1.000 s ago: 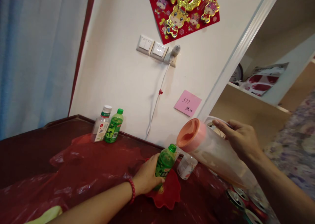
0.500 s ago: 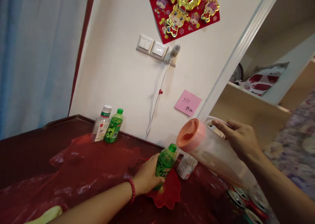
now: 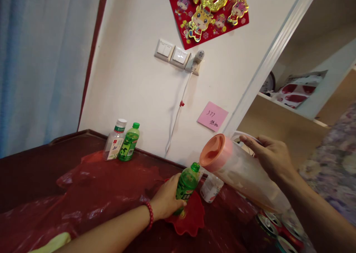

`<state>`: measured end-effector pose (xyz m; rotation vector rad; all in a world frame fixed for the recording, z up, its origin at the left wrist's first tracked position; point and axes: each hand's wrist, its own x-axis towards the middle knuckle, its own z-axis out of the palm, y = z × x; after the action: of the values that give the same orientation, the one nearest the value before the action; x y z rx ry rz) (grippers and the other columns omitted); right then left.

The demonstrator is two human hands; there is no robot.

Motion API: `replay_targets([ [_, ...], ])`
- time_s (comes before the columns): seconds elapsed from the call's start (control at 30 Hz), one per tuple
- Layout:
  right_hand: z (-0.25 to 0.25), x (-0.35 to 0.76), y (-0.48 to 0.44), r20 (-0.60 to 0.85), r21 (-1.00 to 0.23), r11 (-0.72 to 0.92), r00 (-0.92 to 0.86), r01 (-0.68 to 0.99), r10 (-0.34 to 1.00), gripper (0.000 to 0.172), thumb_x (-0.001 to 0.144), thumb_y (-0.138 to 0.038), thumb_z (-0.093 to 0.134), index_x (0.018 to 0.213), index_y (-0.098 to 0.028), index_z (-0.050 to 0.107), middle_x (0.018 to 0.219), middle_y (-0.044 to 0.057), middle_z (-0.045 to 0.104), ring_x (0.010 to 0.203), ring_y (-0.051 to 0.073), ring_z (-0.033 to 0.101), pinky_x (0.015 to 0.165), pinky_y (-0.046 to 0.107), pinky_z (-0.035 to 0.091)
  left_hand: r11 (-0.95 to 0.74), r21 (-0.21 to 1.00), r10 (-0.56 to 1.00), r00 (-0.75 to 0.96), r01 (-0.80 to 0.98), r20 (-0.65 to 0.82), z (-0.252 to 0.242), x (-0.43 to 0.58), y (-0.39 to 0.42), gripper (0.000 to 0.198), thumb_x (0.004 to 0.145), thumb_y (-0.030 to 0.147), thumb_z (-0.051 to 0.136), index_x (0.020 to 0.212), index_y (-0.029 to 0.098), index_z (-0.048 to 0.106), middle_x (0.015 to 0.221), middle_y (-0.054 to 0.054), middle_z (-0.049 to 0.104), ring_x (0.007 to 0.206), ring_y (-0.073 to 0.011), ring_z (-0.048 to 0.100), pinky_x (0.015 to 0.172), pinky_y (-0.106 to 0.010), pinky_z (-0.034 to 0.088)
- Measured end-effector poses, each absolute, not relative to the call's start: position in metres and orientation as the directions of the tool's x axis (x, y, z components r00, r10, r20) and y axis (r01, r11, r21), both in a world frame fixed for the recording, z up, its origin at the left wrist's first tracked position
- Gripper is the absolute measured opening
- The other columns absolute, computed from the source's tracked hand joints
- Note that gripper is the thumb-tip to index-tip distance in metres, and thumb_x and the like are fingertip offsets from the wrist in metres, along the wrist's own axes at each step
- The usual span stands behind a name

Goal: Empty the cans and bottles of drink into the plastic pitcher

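We see the left hand (image 3: 167, 199) wrapped around a green bottle (image 3: 187, 184), fingers curled on its body, with a red bead bracelet (image 3: 150, 216) at the wrist. The bottle stands slightly tilted on a red dish (image 3: 189, 217) just under that hand, its green cap still on. The right hand (image 3: 271, 158) grips the handle of a clear pitcher (image 3: 244, 175), held off the table and tipped so its orange lid (image 3: 213, 152) points toward the bottle's cap; the lid sits just above and to the right of the cap, close but apart. Between the two hands, just behind the bottle, a small clear bottle (image 3: 210, 188) with a white label stands under the pitcher. Below the right forearm lie some cans (image 3: 271, 223), partly hidden. Well beyond the left hand, by the wall, two more bottles (image 3: 122, 141) stand side by side, one clear with a white cap, one green. A red plastic sheet (image 3: 91, 193) covers the dark table (image 3: 30, 171) under both arms. On the wall above the hands we find a pink note (image 3: 212, 116), switches (image 3: 172, 54) and a red decoration (image 3: 207, 10).
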<state>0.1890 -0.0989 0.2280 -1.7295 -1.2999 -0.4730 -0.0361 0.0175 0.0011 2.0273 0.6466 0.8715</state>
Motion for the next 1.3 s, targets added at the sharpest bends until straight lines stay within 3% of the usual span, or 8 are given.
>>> replay_targets([
  [1.3, 0.2291, 0.187, -0.0993, 0.733, -0.426, -0.047, 0.376, 0.903, 0.567, 0.071, 0.071, -0.086, 0.064, 0.054, -0.019, 0.046, 0.052, -0.001, 0.037, 0.049, 0.014, 0.035, 0.044, 0.024, 0.022, -0.54, 0.829, 0.702, 0.622, 0.146, 0.348, -0.0011, -0.0356, 0.0183, 0.077, 0.064, 0.016, 0.078, 0.135, 0.024, 0.05, 0.136, -0.009, 0.061, 0.126, -0.0298, 0.057, 0.109, -0.04, 0.042],
])
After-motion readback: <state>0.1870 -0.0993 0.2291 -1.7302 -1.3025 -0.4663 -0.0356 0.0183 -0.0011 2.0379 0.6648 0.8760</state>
